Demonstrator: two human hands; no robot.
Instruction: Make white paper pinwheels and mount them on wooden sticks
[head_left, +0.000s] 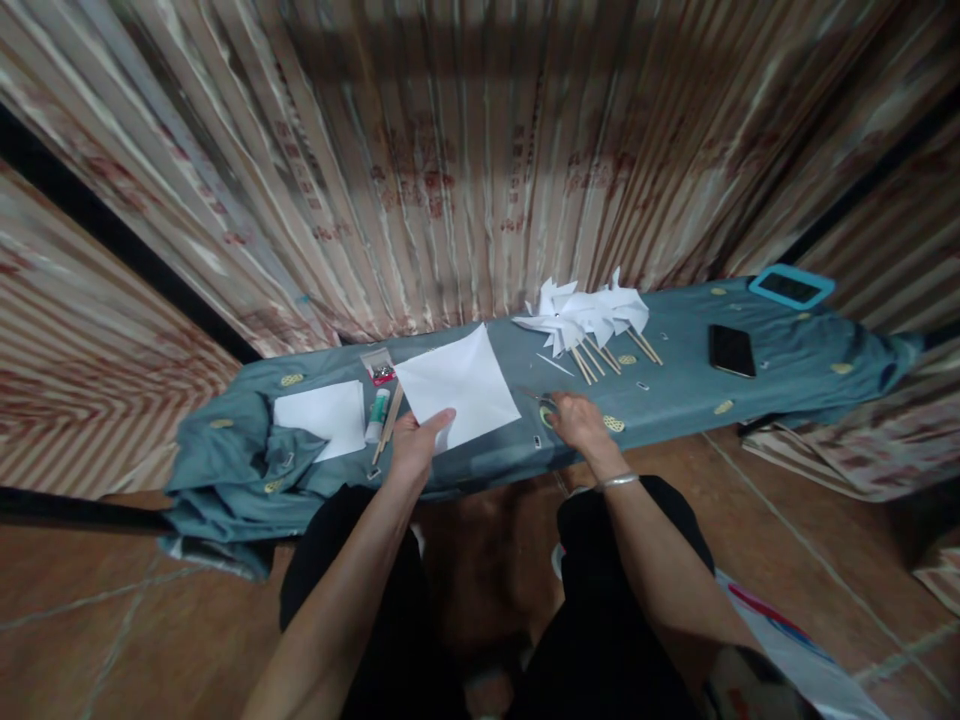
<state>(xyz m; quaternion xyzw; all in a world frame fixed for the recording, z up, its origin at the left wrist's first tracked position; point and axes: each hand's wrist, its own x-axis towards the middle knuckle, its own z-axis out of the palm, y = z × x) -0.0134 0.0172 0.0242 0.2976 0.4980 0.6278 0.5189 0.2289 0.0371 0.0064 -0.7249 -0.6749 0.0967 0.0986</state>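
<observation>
My left hand pinches the near corner of a square white sheet of paper, thumb on top and fingers underneath. The sheet is tilted a little over the cloth. To its right, my right hand has its fingers closed at the handles of a pair of scissors, whose thin blades point left toward the sheet. Left of my left hand are thin wooden sticks, a green and white glue stick and a small clear packet of pins. Several white paper pinwheels on sticks lie behind my right hand.
A stack of white paper lies at the left on the grey-green cloth over the narrow table. A black phone and a blue-framed device rest at the right. A pleated curtain hangs close behind the table.
</observation>
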